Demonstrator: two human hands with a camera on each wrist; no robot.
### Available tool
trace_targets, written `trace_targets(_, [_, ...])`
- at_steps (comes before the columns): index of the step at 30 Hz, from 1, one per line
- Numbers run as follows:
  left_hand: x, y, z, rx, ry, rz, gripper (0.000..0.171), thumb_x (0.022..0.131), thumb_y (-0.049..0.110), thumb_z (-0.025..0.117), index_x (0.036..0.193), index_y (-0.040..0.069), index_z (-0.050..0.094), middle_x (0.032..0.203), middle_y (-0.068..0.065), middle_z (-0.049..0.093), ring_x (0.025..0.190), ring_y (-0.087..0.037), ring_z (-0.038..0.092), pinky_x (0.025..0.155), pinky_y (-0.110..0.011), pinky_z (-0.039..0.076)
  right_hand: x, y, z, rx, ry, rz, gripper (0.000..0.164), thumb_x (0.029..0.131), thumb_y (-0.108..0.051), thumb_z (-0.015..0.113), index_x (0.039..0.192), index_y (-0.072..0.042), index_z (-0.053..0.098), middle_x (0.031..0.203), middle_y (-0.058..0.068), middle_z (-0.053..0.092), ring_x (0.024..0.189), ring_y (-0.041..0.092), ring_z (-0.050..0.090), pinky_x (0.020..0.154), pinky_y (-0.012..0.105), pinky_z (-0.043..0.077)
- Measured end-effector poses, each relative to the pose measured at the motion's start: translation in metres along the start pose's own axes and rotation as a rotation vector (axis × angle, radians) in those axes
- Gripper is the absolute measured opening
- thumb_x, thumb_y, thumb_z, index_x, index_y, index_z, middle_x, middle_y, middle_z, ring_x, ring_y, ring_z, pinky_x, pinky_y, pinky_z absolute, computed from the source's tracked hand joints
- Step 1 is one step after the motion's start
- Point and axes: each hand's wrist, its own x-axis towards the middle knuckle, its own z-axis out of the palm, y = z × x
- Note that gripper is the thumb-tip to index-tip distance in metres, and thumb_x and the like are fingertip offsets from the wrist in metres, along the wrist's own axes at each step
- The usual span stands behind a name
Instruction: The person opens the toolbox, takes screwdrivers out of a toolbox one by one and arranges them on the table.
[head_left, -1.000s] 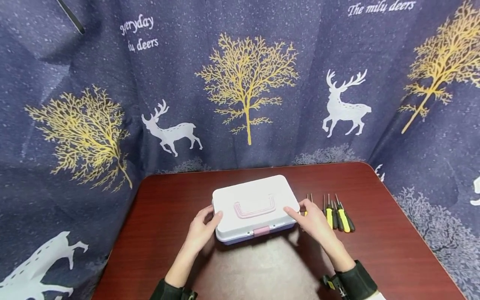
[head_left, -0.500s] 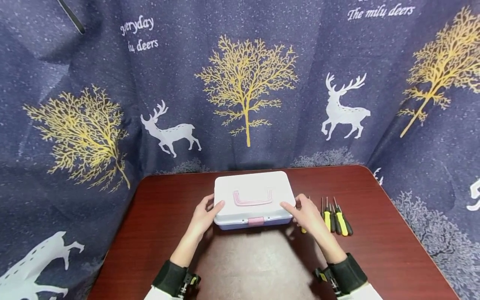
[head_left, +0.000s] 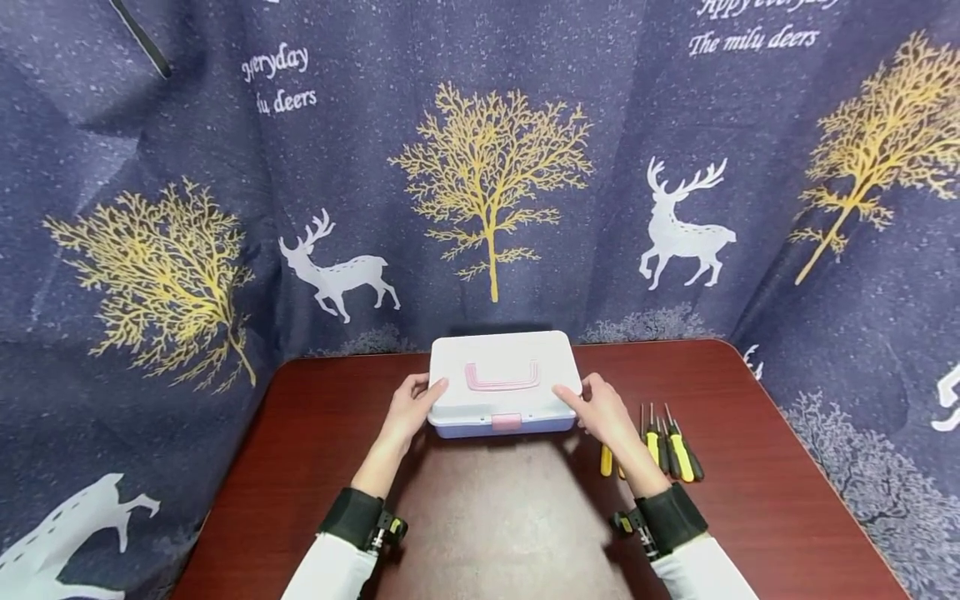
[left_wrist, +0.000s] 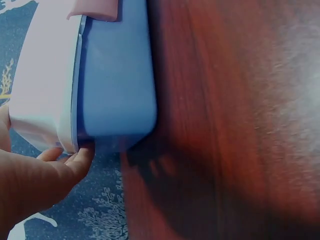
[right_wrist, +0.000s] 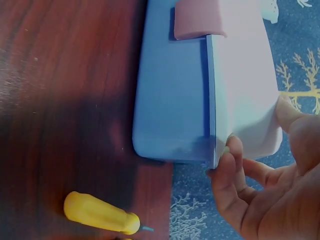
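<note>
A closed storage box (head_left: 491, 402) with a white lid and blue base stands near the table's far edge in the head view. Its lid bears a pink carrying handle (head_left: 502, 386), lying flat, and a pink latch (head_left: 506, 422) sits at the front. My left hand (head_left: 408, 410) grips the left end, thumb on the lid and fingers around the side. At the opposite end my right hand (head_left: 602, 414) holds it likewise; in the right wrist view its fingertips (right_wrist: 226, 162) touch the lid's rim. Whatever the box contains is hidden.
Several screwdrivers (head_left: 680, 457) with yellow or black handles lie right of the box. Closer to my right hand is a yellow-handled screwdriver (right_wrist: 95, 211), partly covered by my arm in the head view. A blue curtain (head_left: 525, 250) hangs behind the reddish-brown table (head_left: 322, 475).
Both hands have moved the box away from me toward the far edge, and it has turned from slanted to nearly square with that edge. The yellow handles beside it have come into view.
</note>
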Motion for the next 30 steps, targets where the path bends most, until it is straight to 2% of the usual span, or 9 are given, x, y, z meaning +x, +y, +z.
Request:
trace_targets(6, [0.015,0.000,0.003,-0.042,0.007,-0.010,0.057,0.098,0.028,0.074,0.140,-0.004,0.052,0.147,-0.026,0.053,0.135,-0.035,0.052,0.111,-0.045,0.044,0.012,0.001,0.000,0.015,0.010,0.000,0.061,0.097,-0.058,0.066,0.110,0.000,0.053,0.082,0.013,0.063,0.060,0.020,0.062,0.062,0.034,0.048])
trace_targets(13, [0.031,0.002,0.005,-0.026,-0.006,-0.030,0.064,0.099,0.034,0.071,0.146,-0.003,0.046,0.149,-0.026,0.051,0.132,-0.035,0.054,0.109,-0.047,0.045,0.026,0.000,0.001,0.000,0.037,0.001,0.060,0.098,-0.059,0.063,0.108,0.000,0.053,0.082,0.012,0.061,0.063,0.021,0.060,0.064,0.035,0.045])
trace_targets(15, [0.034,0.004,0.005,0.000,0.005,-0.018,0.066,0.101,0.038,0.068,0.148,-0.002,0.045,0.150,-0.027,0.049,0.134,-0.036,0.052,0.111,-0.048,0.044,0.031,-0.003,0.000,-0.001,0.039,-0.002,0.061,0.099,-0.059,0.062,0.109,0.000,0.054,0.082,0.013,0.062,0.065,0.023,0.061,0.065,0.036,0.046])
trace_targets(18, [0.033,0.003,0.004,0.107,0.053,0.025,0.066,0.105,0.046,0.058,0.149,-0.002,0.045,0.149,-0.028,0.051,0.136,-0.038,0.051,0.112,-0.051,0.043,0.033,-0.006,0.001,-0.022,0.034,-0.024,0.064,0.101,-0.058,0.059,0.117,0.004,0.055,0.091,0.018,0.065,0.076,0.030,0.066,0.073,0.044,0.051])
trace_targets(20, [0.024,-0.002,0.003,0.209,0.093,0.087,0.064,0.108,0.047,0.051,0.149,-0.002,0.046,0.148,-0.028,0.053,0.137,-0.039,0.052,0.113,-0.052,0.042,0.025,-0.005,0.002,-0.035,0.049,-0.051,0.063,0.104,-0.053,0.055,0.127,0.006,0.054,0.105,0.024,0.067,0.092,0.037,0.068,0.084,0.050,0.052])
trace_targets(23, [-0.003,-0.015,0.000,0.406,0.146,0.208,0.060,0.110,0.041,0.046,0.150,-0.003,0.047,0.150,-0.028,0.052,0.139,-0.041,0.050,0.114,-0.054,0.040,0.002,0.002,0.002,-0.061,0.107,-0.135,0.053,0.109,-0.038,0.053,0.134,0.008,0.054,0.119,0.026,0.065,0.110,0.041,0.064,0.094,0.056,0.050])
trace_targets(26, [-0.037,-0.026,-0.005,0.601,0.160,0.353,0.059,0.110,0.033,0.051,0.152,-0.007,0.044,0.155,-0.030,0.044,0.144,-0.046,0.042,0.116,-0.059,0.035,-0.024,0.010,0.001,-0.135,0.170,-0.270,0.041,0.109,-0.026,0.055,0.133,0.007,0.058,0.121,0.025,0.065,0.114,0.042,0.063,0.096,0.057,0.050])
trace_targets(28, [-0.055,-0.031,-0.006,0.716,0.161,0.415,0.063,0.109,0.035,0.054,0.154,-0.007,0.041,0.160,-0.030,0.038,0.149,-0.045,0.035,0.117,-0.062,0.033,-0.038,0.014,-0.001,-0.219,0.208,-0.377,0.037,0.107,-0.020,0.059,0.131,0.006,0.061,0.123,0.026,0.065,0.116,0.043,0.063,0.096,0.059,0.050])
trace_targets(30, [-0.069,-0.035,-0.005,0.815,0.154,0.458,0.068,0.108,0.038,0.056,0.156,-0.005,0.038,0.163,-0.028,0.033,0.152,-0.044,0.030,0.117,-0.065,0.031,-0.047,0.020,-0.002,-0.318,0.243,-0.465,0.039,0.104,-0.020,0.062,0.133,0.007,0.061,0.128,0.028,0.064,0.121,0.046,0.060,0.097,0.062,0.049])
